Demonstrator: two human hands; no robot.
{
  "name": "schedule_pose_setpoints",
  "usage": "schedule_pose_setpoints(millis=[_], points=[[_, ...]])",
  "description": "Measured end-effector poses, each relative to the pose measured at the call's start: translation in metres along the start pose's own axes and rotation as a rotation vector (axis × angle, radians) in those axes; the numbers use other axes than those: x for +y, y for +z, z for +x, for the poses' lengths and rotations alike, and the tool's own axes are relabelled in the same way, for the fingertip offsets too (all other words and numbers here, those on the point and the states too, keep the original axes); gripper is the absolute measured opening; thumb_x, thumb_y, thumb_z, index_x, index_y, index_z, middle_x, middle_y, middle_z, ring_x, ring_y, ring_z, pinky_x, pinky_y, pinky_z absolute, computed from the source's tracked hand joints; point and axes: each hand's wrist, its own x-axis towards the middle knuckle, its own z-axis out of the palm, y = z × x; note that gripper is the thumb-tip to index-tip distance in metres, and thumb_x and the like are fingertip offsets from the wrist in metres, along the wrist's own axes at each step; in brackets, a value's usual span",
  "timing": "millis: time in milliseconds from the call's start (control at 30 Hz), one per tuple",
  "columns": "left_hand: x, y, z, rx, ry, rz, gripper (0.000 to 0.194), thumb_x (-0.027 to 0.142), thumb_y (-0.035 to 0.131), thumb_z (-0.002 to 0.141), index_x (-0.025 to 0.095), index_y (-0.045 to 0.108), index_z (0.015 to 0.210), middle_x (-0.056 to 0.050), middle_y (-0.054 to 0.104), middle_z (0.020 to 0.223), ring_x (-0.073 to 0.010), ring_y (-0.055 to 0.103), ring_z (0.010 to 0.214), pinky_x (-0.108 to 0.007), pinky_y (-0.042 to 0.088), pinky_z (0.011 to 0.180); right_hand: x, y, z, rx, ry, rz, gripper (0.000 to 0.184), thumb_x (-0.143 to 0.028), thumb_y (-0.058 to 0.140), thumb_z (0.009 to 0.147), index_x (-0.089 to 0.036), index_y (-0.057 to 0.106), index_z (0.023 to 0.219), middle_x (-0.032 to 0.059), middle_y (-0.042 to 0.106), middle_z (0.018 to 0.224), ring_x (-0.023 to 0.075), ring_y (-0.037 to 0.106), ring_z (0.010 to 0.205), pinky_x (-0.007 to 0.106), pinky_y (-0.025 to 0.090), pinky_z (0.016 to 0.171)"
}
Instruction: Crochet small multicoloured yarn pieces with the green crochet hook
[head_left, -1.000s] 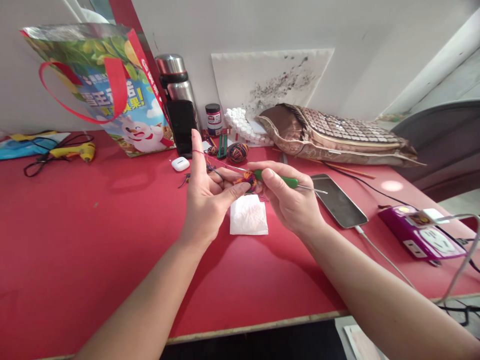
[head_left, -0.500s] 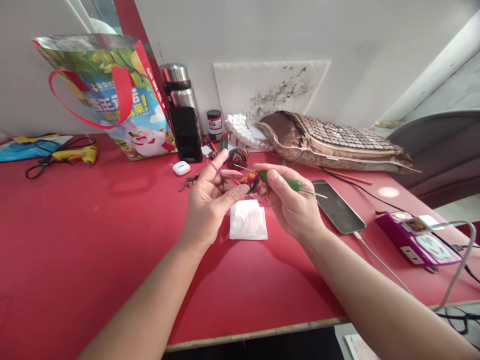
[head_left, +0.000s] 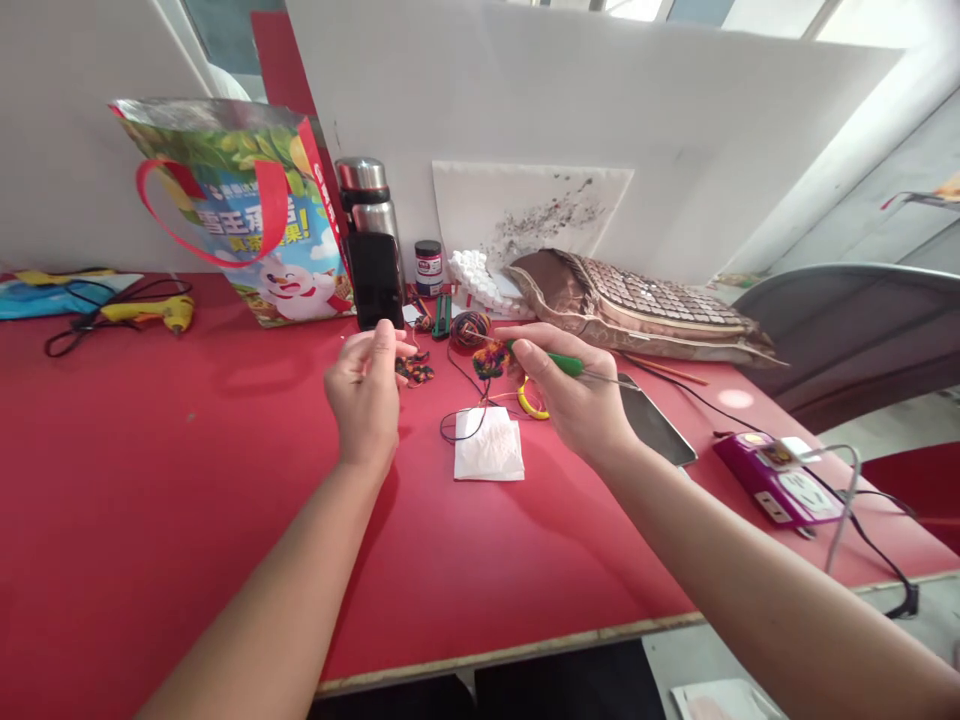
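Observation:
My right hand (head_left: 574,390) is closed round the green handle of a crochet hook (head_left: 566,364), its thin metal shaft pointing left. A small crochet piece (head_left: 491,359) in orange, purple and dark yarn is at the fingertips, near the hook's shaft. From it a dark strand of yarn (head_left: 450,428) hangs slack and loops over a folded white tissue (head_left: 487,452). My left hand (head_left: 367,395) is apart from the piece, off to the left, fingers loosely bent and nothing visible in them. A multicoloured yarn ball (head_left: 471,328) lies behind, and a dark crocheted scrap (head_left: 415,370) lies beside my left fingers.
A yellow ring (head_left: 532,400) lies beneath my right hand. At the back stand a shopping bag (head_left: 277,230), a steel flask (head_left: 373,205) and an upright black phone (head_left: 376,282). To the right are another phone (head_left: 660,425), a brown bag (head_left: 645,300) and a purple power strip (head_left: 784,480).
My left hand has let go of the crochet piece and yarn and moved left. The strand has dropped slack onto the tissue. My right hand keeps the hook; the view has shifted slightly.

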Motion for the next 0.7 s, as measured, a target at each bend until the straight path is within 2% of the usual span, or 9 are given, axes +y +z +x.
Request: schedule_pose_setpoints(millis=[33, 100, 167, 233, 300, 367, 500, 600, 700], points=[[0.003, 0.0, -0.001, -0.008, 0.006, -0.05, 0.046, 0.061, 0.083, 0.088, 0.02, 0.078, 0.067, -0.009, 0.08, 0.104, -0.0167, 0.07, 0.085, -0.021, 0.049, 0.055, -0.002, -0.001, 0.001, -0.019, -0.012, -0.031, 0.012, -0.027, 0.08, 0.095, -0.024, 0.09, 0.101, 0.0, 0.075, 0.083, 0.0111, 0.065, 0.069, 0.029, 0.057, 0.068], [0.01, 0.002, -0.004, -0.197, -0.049, -0.149, 0.043, 0.06, 0.087, 0.083, 0.021, 0.08, 0.068, -0.01, 0.08, 0.105, -0.0195, 0.072, 0.094, -0.02, 0.052, 0.056, -0.004, -0.002, 0.002, -0.043, -0.026, -0.069, 0.012, -0.026, 0.08, 0.095, -0.023, 0.09, 0.101, 0.0007, 0.076, 0.084, 0.0112, 0.066, 0.07, 0.029, 0.058, 0.069], [0.015, 0.005, -0.011, -0.373, -0.148, -0.244, 0.044, 0.063, 0.086, 0.082, 0.02, 0.081, 0.07, -0.011, 0.081, 0.111, -0.02, 0.072, 0.093, -0.021, 0.054, 0.055, -0.001, -0.002, 0.002, -0.049, -0.029, -0.059, 0.011, -0.027, 0.081, 0.095, -0.024, 0.09, 0.101, 0.0018, 0.078, 0.09, 0.0112, 0.067, 0.072, 0.028, 0.059, 0.069], [0.017, 0.009, -0.017, -0.469, -0.244, -0.32, 0.043, 0.063, 0.09, 0.078, 0.02, 0.083, 0.075, -0.012, 0.083, 0.112, -0.023, 0.073, 0.096, -0.023, 0.055, 0.053, 0.004, 0.0, 0.001, -0.047, -0.041, -0.001, 0.011, -0.03, 0.082, 0.095, -0.025, 0.09, 0.101, 0.0019, 0.079, 0.093, 0.0106, 0.066, 0.07, 0.028, 0.058, 0.066], [0.017, 0.011, -0.021, -0.504, -0.317, -0.37, 0.043, 0.062, 0.094, 0.074, 0.02, 0.085, 0.08, -0.012, 0.084, 0.104, -0.0247, 0.074, 0.092, -0.025, 0.055, 0.052, 0.01, 0.003, -0.001, -0.057, -0.031, 0.042, 0.012, -0.033, 0.082, 0.096, -0.026, 0.09, 0.102, 0.0017, 0.079, 0.093, 0.0103, 0.064, 0.069, 0.027, 0.057, 0.064], [0.015, 0.012, -0.022, -0.546, -0.361, -0.393, 0.047, 0.064, 0.094, 0.074, 0.018, 0.086, 0.082, -0.012, 0.082, 0.09, -0.0227, 0.072, 0.079, -0.029, 0.056, 0.055, 0.016, 0.006, -0.004, -0.059, -0.007, 0.066, 0.014, -0.036, 0.083, 0.096, -0.026, 0.09, 0.102, 0.0019, 0.079, 0.094, 0.01, 0.063, 0.069, 0.027, 0.056, 0.063], [0.004, 0.01, -0.022, -0.626, -0.348, -0.346, 0.053, 0.069, 0.085, 0.086, 0.017, 0.085, 0.077, -0.009, 0.077, 0.078, -0.0158, 0.065, 0.067, -0.03, 0.053, 0.064, 0.027, 0.006, -0.01, -0.023, 0.036, 0.085, 0.02, -0.043, 0.084, 0.095, -0.026, 0.089, 0.104, 0.0019, 0.077, 0.091, 0.0102, 0.061, 0.067, 0.027, 0.054, 0.062], [0.0, 0.011, -0.024, -0.569, -0.302, -0.287, 0.042, 0.06, 0.088, 0.088, 0.019, 0.085, 0.076, -0.004, 0.073, 0.074, -0.0127, 0.061, 0.07, -0.027, 0.05, 0.067, 0.032, 0.004, -0.013, 0.024, 0.054, 0.084, 0.022, -0.045, 0.083, 0.095, -0.026, 0.089, 0.104, 0.0012, 0.074, 0.087, 0.0104, 0.06, 0.066, 0.028, 0.053, 0.061], [0.004, 0.016, -0.029, -0.498, -0.407, -0.351, 0.031, 0.049, 0.1, 0.076, 0.022, 0.089, 0.084, -0.004, 0.079, 0.082, -0.0133, 0.066, 0.072, -0.028, 0.053, 0.07, 0.032, 0.004, -0.016, 0.029, 0.049, 0.031, 0.025, -0.049, 0.082, 0.096, -0.026, 0.088, 0.105, 0.0031, 0.076, 0.092, 0.0113, 0.06, 0.066, 0.029, 0.055, 0.061]])
